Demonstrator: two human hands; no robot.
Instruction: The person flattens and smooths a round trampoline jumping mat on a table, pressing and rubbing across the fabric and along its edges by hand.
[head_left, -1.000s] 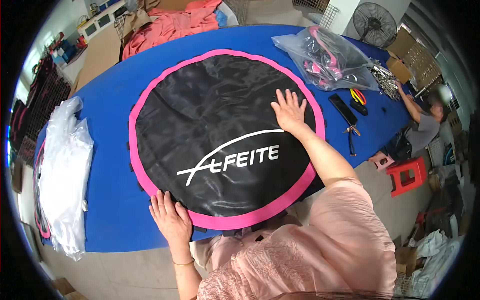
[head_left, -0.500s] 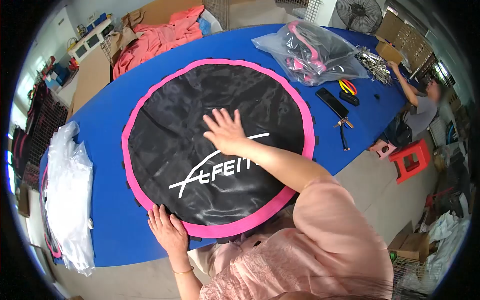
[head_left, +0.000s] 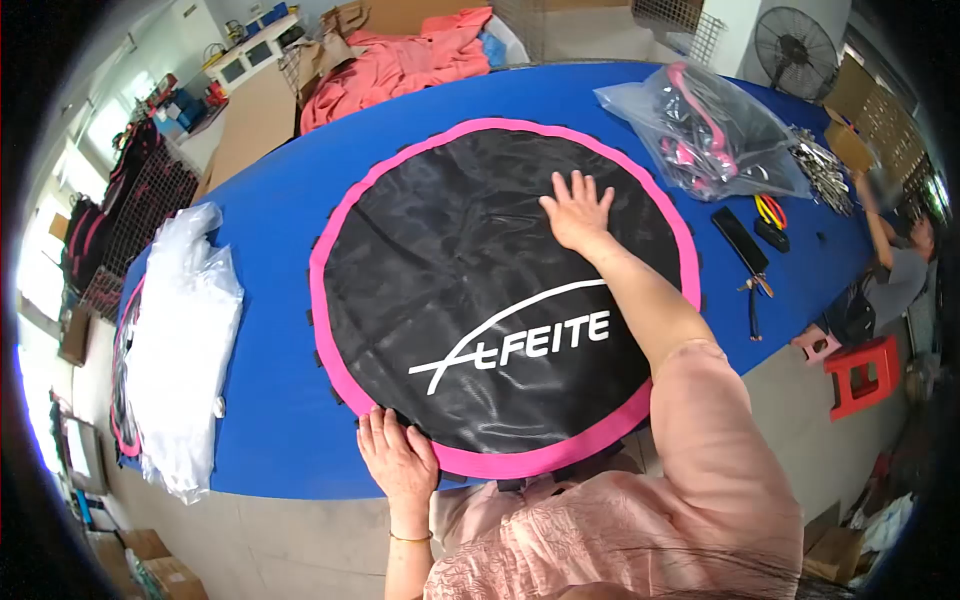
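Observation:
A round black trampoline mat [head_left: 450, 240] with a pink border and white "FEITE" lettering lies flat on the blue table. Small dark tabs stick out around its edge. My right hand [head_left: 580, 212] rests on the upper right part of the black fabric, palm down with fingers spread. At the lower left rim, my left hand [head_left: 398, 460] lies flat with its fingertips on the pink border. Neither hand grips anything.
On the blue table [head_left: 275, 400] sit clear plastic bags [head_left: 185, 360] at left. A bagged pink-and-black bundle [head_left: 710, 135], a phone [head_left: 739, 238], pliers [head_left: 755, 300] and metal pieces [head_left: 822, 172] lie at right. Another person [head_left: 893, 285] sits near a red stool [head_left: 862, 378].
My right hand has slid across the mat from near its middle to the upper right. The left hand stays at the lower left rim. The camera view has shifted.

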